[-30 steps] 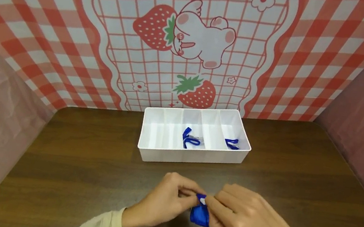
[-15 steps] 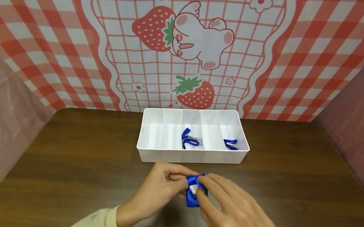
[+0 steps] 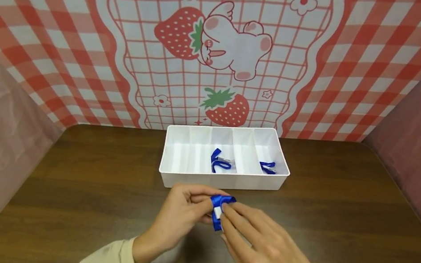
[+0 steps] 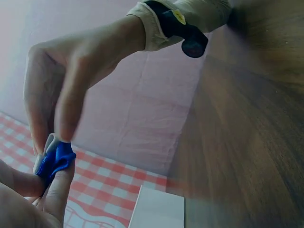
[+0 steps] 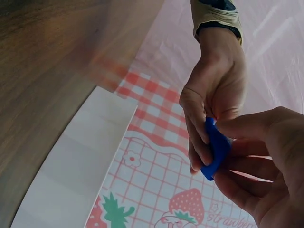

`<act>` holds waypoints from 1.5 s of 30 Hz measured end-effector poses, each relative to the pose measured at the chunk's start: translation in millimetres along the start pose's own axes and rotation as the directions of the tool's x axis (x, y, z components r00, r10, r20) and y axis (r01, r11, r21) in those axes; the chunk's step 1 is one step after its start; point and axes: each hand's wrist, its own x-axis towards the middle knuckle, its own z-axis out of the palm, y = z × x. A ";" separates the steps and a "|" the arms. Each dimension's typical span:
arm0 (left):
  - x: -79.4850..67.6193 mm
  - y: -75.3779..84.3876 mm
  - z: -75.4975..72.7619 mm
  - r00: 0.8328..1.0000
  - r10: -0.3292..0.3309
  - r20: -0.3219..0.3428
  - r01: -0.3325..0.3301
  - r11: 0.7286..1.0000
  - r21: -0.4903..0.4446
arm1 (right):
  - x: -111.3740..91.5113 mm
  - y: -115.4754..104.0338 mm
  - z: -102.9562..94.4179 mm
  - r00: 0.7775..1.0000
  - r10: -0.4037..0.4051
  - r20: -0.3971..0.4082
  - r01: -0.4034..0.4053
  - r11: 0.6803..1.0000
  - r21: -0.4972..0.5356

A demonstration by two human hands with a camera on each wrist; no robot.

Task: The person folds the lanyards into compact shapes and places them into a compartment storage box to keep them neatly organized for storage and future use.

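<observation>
A small folded blue ribbon strap [image 3: 217, 200] with a white piece on it is held up between both hands, in front of the box. My left hand [image 3: 174, 216] pinches its left side between thumb and fingers. From the right, my right hand [image 3: 269, 245] grips it, fingertips at the white piece. The left wrist view shows the bunched blue strap [image 4: 61, 154] between the two hands' fingertips. In the right wrist view the strap [image 5: 219, 148] stands on edge, partly hidden by fingers.
Beyond the hands, a white divided box [image 3: 223, 182] stands on the brown wooden table [image 3: 100, 170]. Its middle compartment holds a blue strap [image 3: 223, 165] with a metal clip; another blue strap [image 3: 268, 166] lies in the rightmost one. A strawberry-print cloth [image 3: 220, 61] hangs behind.
Both hands have moved up and left, closer to the box, carrying the strap. It has been turned and folded so that the white piece now faces left, under the right fingertips.
</observation>
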 end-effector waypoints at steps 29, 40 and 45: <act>1.6 11.3 -7.8 0.906 0.001 0.423 0.085 0.979 -0.184 | -14.7 21.8 8.3 0.774 0.633 -0.022 -0.412 0.529 0.742; -0.6 12.3 -7.3 0.961 0.053 0.271 0.018 0.968 -0.252 | -15.5 30.3 0.4 0.796 0.599 0.090 -0.445 0.477 0.758; -4.7 16.6 -10.7 0.973 0.080 0.217 -0.039 0.982 -0.183 | -18.3 35.5 -0.7 0.834 0.535 0.139 -0.420 0.450 0.788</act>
